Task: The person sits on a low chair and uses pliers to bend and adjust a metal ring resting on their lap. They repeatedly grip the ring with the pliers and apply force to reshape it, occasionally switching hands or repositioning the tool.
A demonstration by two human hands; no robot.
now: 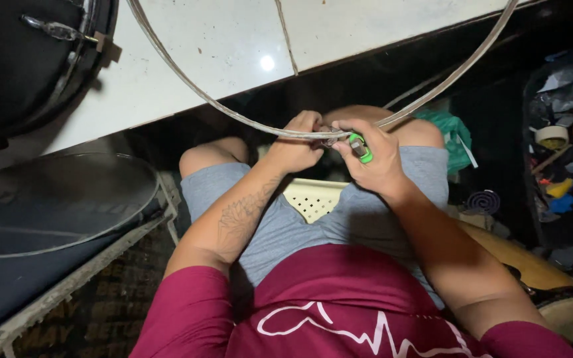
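A thin silvery metal hoop curves across the white tiled floor and down to my lap. My left hand is closed around the lowest part of the hoop. My right hand grips a small tool with a green handle, its tip pressed against the hoop right beside my left fingers. Both hands meet above my knees. The exact spot where tool and hoop touch is hidden by my fingers.
A black drum shell stands at the top left, and a round clear drumhead lies at the left. A cream perforated stool shows between my legs. A green bag and cluttered tools and tape sit at the right.
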